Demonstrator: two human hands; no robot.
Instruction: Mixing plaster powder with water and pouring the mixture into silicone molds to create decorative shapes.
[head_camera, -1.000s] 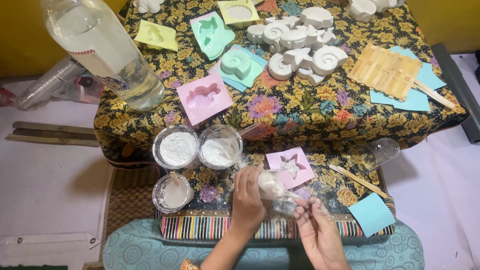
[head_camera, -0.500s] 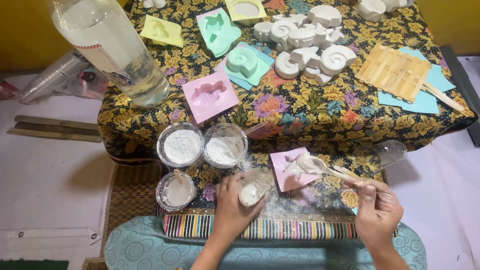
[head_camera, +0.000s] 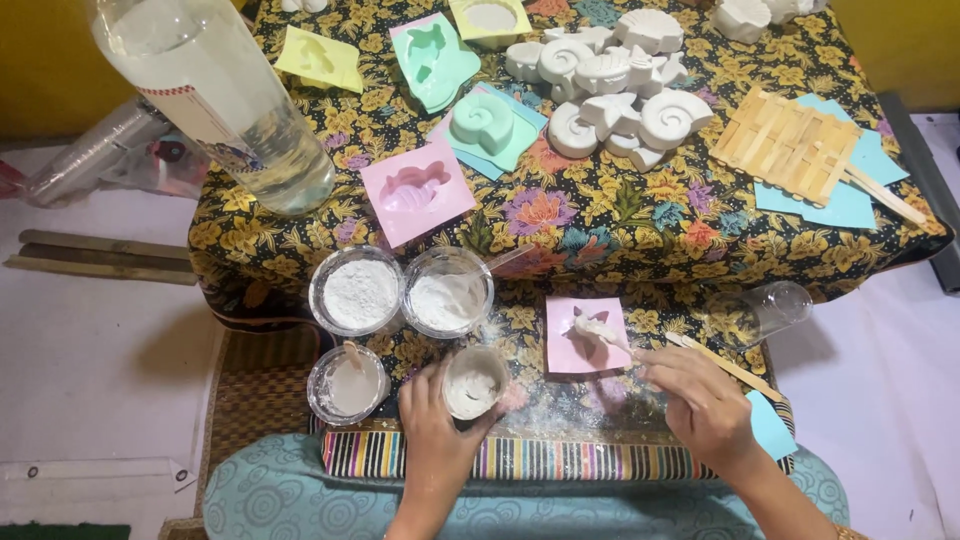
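Two hands busy: left hand (head_camera: 440, 430) grips the cup (head_camera: 474, 381) lower centre; I keep right hand's (head_camera: 700, 400) pinched spoon (head_camera: 597, 330) level over the pink mould (head_camera: 587, 334).

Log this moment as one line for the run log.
left hand: holds small clear cup of white paste | right hand: holds stick with paste over pink square mould
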